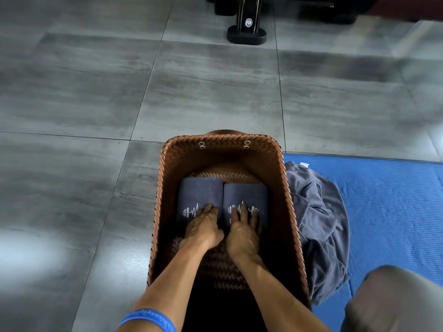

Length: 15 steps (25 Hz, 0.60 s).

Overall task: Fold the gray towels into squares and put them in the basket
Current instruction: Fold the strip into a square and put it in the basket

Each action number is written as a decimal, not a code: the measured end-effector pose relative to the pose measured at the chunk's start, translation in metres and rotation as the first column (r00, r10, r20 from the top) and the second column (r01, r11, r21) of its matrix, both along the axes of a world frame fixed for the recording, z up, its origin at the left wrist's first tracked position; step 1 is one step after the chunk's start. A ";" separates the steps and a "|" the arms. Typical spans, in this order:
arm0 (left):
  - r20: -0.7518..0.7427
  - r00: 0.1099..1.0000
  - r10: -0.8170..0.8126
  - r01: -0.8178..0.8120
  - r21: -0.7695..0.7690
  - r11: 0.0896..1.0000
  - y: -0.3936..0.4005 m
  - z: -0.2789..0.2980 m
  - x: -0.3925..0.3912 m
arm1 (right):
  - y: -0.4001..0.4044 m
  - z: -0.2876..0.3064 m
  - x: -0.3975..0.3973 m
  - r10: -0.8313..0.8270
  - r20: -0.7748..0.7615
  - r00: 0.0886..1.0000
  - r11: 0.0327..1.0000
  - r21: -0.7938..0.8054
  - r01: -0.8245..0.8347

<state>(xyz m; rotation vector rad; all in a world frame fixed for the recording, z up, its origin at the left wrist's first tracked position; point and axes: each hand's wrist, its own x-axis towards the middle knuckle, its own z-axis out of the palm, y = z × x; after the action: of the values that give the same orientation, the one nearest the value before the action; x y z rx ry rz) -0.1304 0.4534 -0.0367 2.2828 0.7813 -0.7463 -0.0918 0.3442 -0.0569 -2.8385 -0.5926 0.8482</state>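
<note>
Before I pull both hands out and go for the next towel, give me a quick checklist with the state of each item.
1. Two folded towels, left and right, lie side by side in the basket: ok.
2. Left hand and right hand rest flat, gripping nothing: ok.
3. Folds square: cannot tell, hands cover near edges.
4. Unfolded towel waits on the blue mat: ok.
5. All towels folded: not ok.

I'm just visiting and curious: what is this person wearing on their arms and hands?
Both forearms are bare, with no sleeves in view. The left hand and right hand wear no gloves. The left wrist carries a blue band with faint lettering too blurred to read.
</note>
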 end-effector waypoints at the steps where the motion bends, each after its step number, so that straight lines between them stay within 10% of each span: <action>1: 0.005 1.000 0.001 -0.001 0.003 1.000 0.000 -0.001 0.000 | -0.001 -0.002 -0.002 0.013 -0.035 0.999 0.999 -0.039 -0.015; 15: -0.076 0.996 0.056 -0.063 -0.088 0.994 -0.005 0.006 0.008 | -0.012 -0.009 0.013 0.156 -0.221 0.963 0.977 -0.107 -0.182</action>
<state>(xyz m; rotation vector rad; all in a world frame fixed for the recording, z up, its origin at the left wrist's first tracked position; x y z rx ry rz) -0.1221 0.4489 -0.0308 2.1529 0.8287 -0.8251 -0.0789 0.3320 -0.0663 -2.7839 -0.7856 1.2408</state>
